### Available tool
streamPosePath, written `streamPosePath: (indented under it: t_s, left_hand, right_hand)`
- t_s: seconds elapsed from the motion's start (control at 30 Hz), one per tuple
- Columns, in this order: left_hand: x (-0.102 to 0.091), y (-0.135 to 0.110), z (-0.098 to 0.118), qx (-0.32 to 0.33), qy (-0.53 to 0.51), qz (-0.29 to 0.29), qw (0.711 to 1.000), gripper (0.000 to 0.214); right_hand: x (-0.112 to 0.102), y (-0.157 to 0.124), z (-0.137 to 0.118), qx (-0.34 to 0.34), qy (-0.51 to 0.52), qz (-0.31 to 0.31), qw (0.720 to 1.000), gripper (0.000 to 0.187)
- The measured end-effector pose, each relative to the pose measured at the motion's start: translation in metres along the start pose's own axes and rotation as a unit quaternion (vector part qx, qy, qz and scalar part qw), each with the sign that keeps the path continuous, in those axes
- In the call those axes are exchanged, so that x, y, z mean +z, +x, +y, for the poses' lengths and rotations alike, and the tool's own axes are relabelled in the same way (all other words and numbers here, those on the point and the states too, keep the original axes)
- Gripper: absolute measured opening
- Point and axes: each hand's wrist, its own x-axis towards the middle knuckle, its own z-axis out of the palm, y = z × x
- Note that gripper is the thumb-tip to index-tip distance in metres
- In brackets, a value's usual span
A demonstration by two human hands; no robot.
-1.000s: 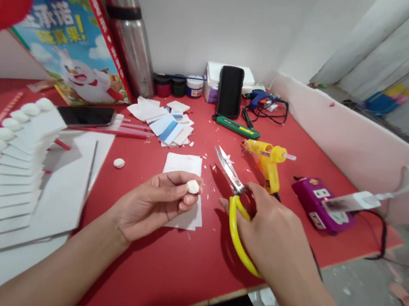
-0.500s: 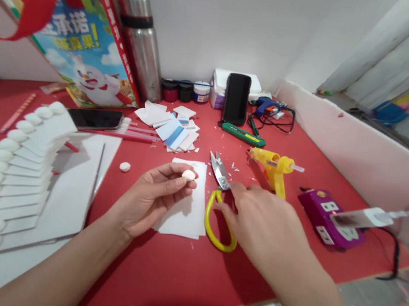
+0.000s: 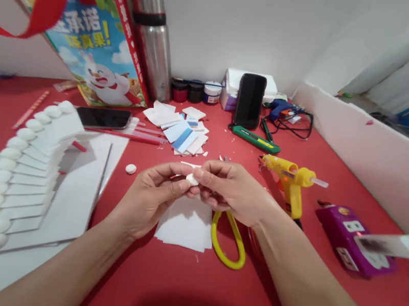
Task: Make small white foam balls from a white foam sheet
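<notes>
The left hand (image 3: 160, 188) pinched a small white disc (image 3: 191, 179) between thumb and fingertips above the white paper sheets (image 3: 187, 229). The right hand (image 3: 228, 185), fingers curled, pinched the disc's right edge; both forearms (image 3: 84, 248) angled inward.

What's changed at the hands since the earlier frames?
The right hand let go of the yellow-handled metal scissors, which now lie on the red tabletop, and moved left to the small white rounded piece. Unchanged: the left hand pinching that piece; the yellow plastic glue gun on the tabletop.
</notes>
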Motion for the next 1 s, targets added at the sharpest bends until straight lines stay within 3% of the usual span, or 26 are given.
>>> streamPosePath:
  t_s: [0.07, 0.17, 0.33, 0.53, 0.6, 0.8, 1.0]
  left_hand:
    - [0.0, 0.001, 0.0, -0.01, -0.004, 0.008, 1.0, 0.018]
    - [0.0, 0.004, -0.001, 0.008, 0.007, 0.045, 0.999, 0.02]
    - [0.002, 0.005, -0.003, 0.104, 0.149, 0.107, 0.977, 0.024]
    - [0.005, 0.001, -0.003, 0.194, 0.278, 0.072, 0.938, 0.02]
    - [0.003, 0.001, -0.003, 0.183, 0.254, 0.062, 0.948, 0.022]
    - [-0.004, 0.004, -0.005, 0.066, 0.134, 0.087, 0.985, 0.026]
    - [-0.008, 0.007, -0.008, 0.062, 0.128, 0.094, 0.985, 0.024]
  right_hand:
    - [-0.001, 0.0, 0.003, -0.009, 0.019, 0.0, 1.0, 0.045]
    - [-0.002, -0.001, 0.002, -0.039, 0.035, 0.05, 0.997, 0.04]
    - [0.002, -0.002, 0.001, -0.08, -0.011, 0.122, 0.989, 0.034]
    - [0.008, 0.003, 0.007, -0.088, -0.087, 0.139, 0.983, 0.028]
    - [0.006, 0.004, 0.009, -0.078, -0.08, 0.139, 0.984, 0.024]
    - [0.0, 0.008, 0.012, -0.073, 0.002, 0.099, 0.992, 0.026]
    - [-0.001, 0.011, 0.015, -0.041, 0.039, 0.093, 0.994, 0.034]
